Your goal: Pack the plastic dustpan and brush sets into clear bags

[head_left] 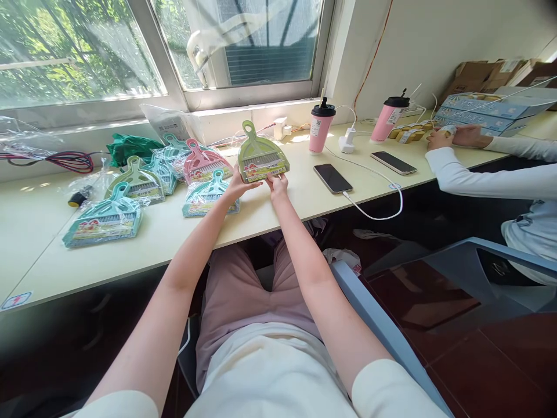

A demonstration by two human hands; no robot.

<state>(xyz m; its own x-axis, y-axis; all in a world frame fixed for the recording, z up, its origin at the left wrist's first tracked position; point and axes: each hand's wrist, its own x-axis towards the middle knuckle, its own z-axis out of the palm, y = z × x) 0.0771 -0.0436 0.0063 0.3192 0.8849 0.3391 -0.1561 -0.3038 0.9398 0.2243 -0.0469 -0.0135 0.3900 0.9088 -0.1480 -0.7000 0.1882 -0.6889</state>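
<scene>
Both my hands hold up a green mini dustpan and brush set [260, 152] just above the table, its handle pointing up. My left hand [238, 184] grips its lower left side, and my right hand [277, 184] grips the bottom edge near the right corner. Behind my left hand, a turquoise dustpan set [211, 200] in clear wrap lies on the table. A pink dustpan set [204, 162] lies beyond it. Further left are a wrapped green set [138, 184] and a turquoise set [107, 222] close to the front edge.
Right of my hands lie a phone [333, 178] on a white cable, a second phone [394, 162] and two pink cups [321, 130]. A co-worker's hands [456, 137] handle something small beside blue boxes [483, 110]. A green plastic bag [130, 150] and cables [69, 162] lie by the window.
</scene>
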